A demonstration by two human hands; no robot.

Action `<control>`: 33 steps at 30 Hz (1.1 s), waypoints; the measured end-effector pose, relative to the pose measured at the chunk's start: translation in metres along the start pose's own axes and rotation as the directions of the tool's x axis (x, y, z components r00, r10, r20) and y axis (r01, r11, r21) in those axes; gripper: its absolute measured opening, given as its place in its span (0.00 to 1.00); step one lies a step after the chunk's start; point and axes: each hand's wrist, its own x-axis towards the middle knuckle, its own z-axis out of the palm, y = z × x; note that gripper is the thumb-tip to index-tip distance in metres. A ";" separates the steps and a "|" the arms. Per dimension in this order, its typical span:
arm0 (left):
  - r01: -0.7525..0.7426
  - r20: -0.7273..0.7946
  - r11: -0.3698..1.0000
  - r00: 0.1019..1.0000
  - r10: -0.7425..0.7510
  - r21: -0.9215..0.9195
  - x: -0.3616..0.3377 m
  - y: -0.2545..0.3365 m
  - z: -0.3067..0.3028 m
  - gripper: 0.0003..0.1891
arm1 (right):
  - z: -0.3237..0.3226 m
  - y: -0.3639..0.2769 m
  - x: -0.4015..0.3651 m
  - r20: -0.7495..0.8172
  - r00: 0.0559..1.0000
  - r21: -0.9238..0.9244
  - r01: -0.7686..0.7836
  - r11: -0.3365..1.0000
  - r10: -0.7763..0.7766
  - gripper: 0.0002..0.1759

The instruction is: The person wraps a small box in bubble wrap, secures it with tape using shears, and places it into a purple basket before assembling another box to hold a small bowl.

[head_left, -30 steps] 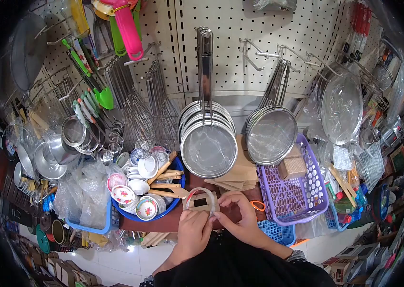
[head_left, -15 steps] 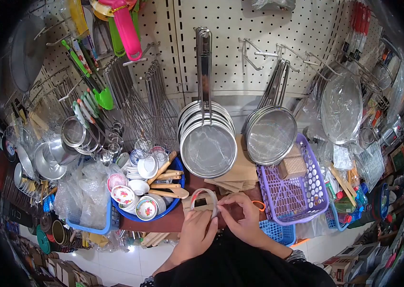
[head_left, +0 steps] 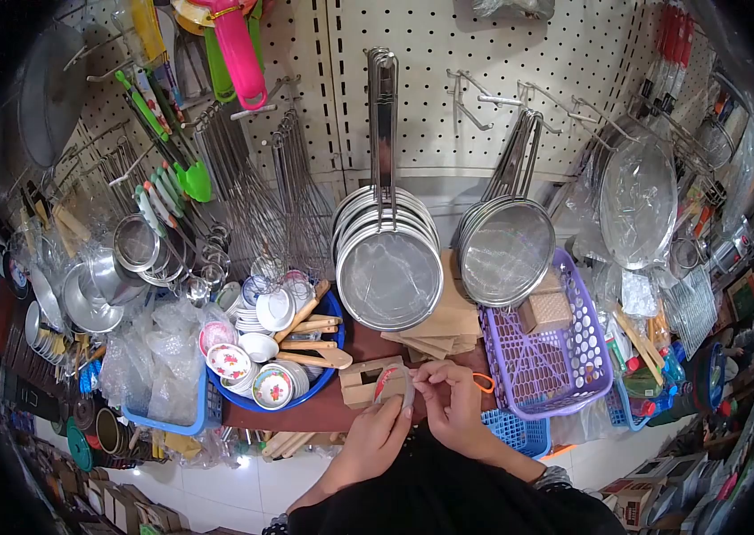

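My left hand (head_left: 375, 439) grips a roll of clear tape (head_left: 394, 384) with a red core, tilted on edge above the brown shelf (head_left: 323, 412). My right hand (head_left: 453, 408) pinches the roll's upper right rim with thumb and fingers. A small tan cardboard piece (head_left: 362, 378) with a dark slot lies on the shelf just left of the roll, partly behind it. Orange-handled scissors (head_left: 483, 383) peek out beside my right hand.
A blue bowl (head_left: 328, 308) holds small painted dishes and wooden spoons to the left. A purple basket (head_left: 564, 367) stands to the right. Steel strainers (head_left: 389, 276) hang from the pegboard (head_left: 421, 53) above a stack of brown paper (head_left: 448, 330).
The tape roll has come off the cardboard piece and moved right and down, tilting on edge. Both hands shifted slightly right with it, leaving the cardboard piece uncovered.
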 end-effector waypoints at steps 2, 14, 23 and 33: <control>0.013 0.001 1.000 1.000 -0.013 -0.001 0.000 -0.001 0.001 0.08 | 0.002 0.002 -0.004 -0.007 0.997 0.059 -0.071 0.996 0.071 0.14; 0.147 0.082 0.982 0.987 -0.138 -0.118 0.001 -0.011 0.006 0.10 | -0.005 0.006 -0.002 0.155 0.920 0.253 -0.390 0.885 0.361 0.16; 0.233 0.068 0.954 0.972 -0.224 -0.187 0.007 -0.013 0.009 0.10 | -0.005 0.013 -0.005 0.157 0.897 0.259 -0.441 0.859 0.413 0.16; 0.251 0.069 0.926 0.968 -0.241 -0.282 0.009 -0.046 0.024 0.11 | -0.012 0.015 0.003 0.180 0.873 0.233 -0.485 0.843 0.453 0.21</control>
